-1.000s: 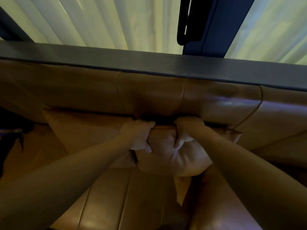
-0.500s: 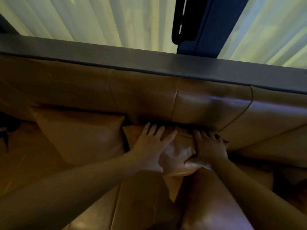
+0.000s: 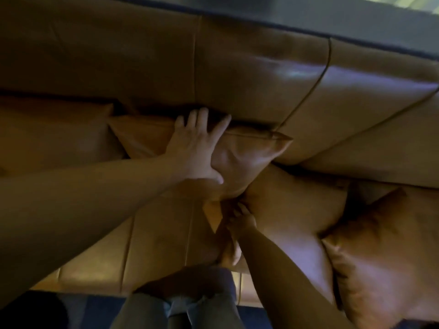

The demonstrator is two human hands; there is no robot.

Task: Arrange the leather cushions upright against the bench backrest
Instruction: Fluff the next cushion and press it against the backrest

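- Broadly, the backrest point(image 3: 237, 67) fills the upper part of the view, a padded brown leather wall with vertical seams; a dark ledge point(image 3: 356, 17) runs along its top.
- Bench seat, i.e. the surface point(image 3: 156, 245), spans the lower middle, seamed in panels, front edge toward the camera.
- Right cushion point(image 3: 384, 257): large, lying slumped on the surface toward the right end, not upright.
- Second slumped cushion point(image 3: 292, 210) lies between it and the middle one, touching both; orientation partly hidden.
- Left cushion point(image 3: 52, 134): already stands against the backrest, just beside the middle one.
- Middle cushion point(image 3: 247, 153): upright, top edge tucked under the backrest bulge, right corner sticking out.
- Left hand point(image 3: 197, 150): flat on the middle cushion's face, fingers spread; grip released, pressing only.
- Right hand point(image 3: 240, 219): low at the cushion's bottom corner, fingers curled out of sight; cannot tell whether the grip is clenched on anything.
- Judgement, step in hand: seating the middle cushion. To do it well, keep the left palm pushing the face back while the right hand tucks the lower corner in, so the base sits square on the surface.
- Risk: letting go early may let it slide forward.
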